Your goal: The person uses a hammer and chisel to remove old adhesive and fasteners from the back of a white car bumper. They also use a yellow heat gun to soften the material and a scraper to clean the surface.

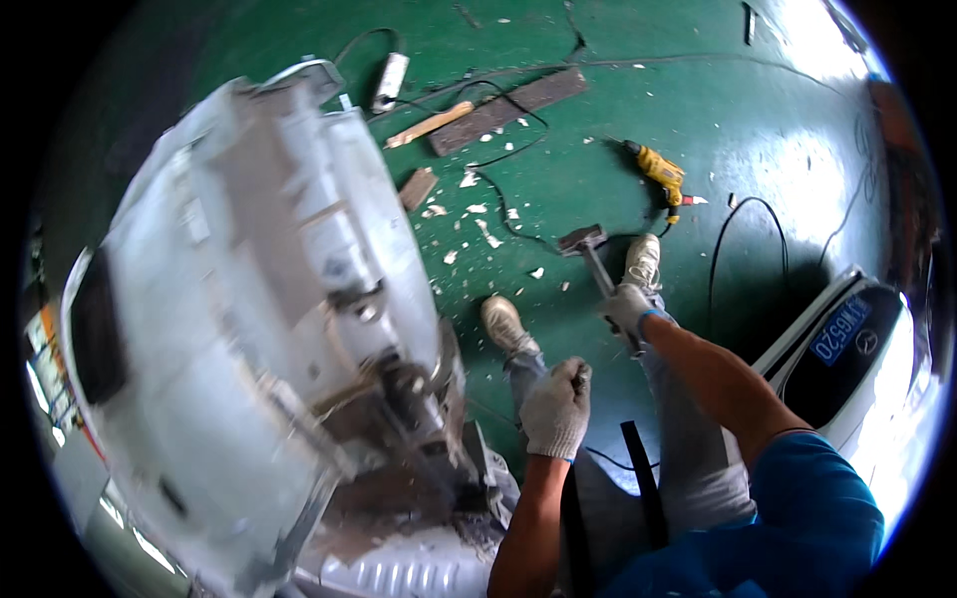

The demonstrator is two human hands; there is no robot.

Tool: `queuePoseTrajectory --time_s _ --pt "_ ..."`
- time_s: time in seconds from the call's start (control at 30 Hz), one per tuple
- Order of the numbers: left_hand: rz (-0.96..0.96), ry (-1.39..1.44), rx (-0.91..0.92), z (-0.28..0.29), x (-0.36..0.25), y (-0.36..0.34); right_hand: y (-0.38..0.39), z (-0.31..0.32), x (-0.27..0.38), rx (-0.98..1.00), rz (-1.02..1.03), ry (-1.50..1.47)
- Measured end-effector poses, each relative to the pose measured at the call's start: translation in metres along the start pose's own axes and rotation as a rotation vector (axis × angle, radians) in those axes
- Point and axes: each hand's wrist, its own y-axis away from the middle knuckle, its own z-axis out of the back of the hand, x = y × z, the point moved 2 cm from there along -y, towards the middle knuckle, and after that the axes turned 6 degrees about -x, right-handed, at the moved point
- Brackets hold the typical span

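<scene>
My right hand (625, 307), in a pale knit work glove, is wrapped round the handle of a hammer (596, 267). The hammer's blocky metal head points away from me, above the green floor near my shoes. My left hand (558, 407), gloved the same way, is closed in a fist in front of my legs. Whatever it may hold is hidden by the fingers. To its left stands a large, pale, damaged vehicle body (249, 299), with bare and torn metal along its lower right edge. Neither hand touches it.
A yellow power drill (658, 174) lies on the floor ahead. Near the vehicle body are a dark plank (518, 108), a wooden stick (429, 125), a small wood block (418, 188) and a white power strip (390, 83). Cables and pale flakes are scattered about. A car's end (847, 349) is at right.
</scene>
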Motion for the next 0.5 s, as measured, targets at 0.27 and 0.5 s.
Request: queuePoseTrajectory --time_s 0.27,0.5 --pt "-0.364 -0.736 0.461 -0.212 0.174 -0.143 -0.211 -0.102 -0.030 -0.075 0.159 -0.294" --pt "-0.491 -1.055 0.626 -0.288 0.285 -0.208 -0.272 -0.098 -0.064 -0.266 0.287 0.083"
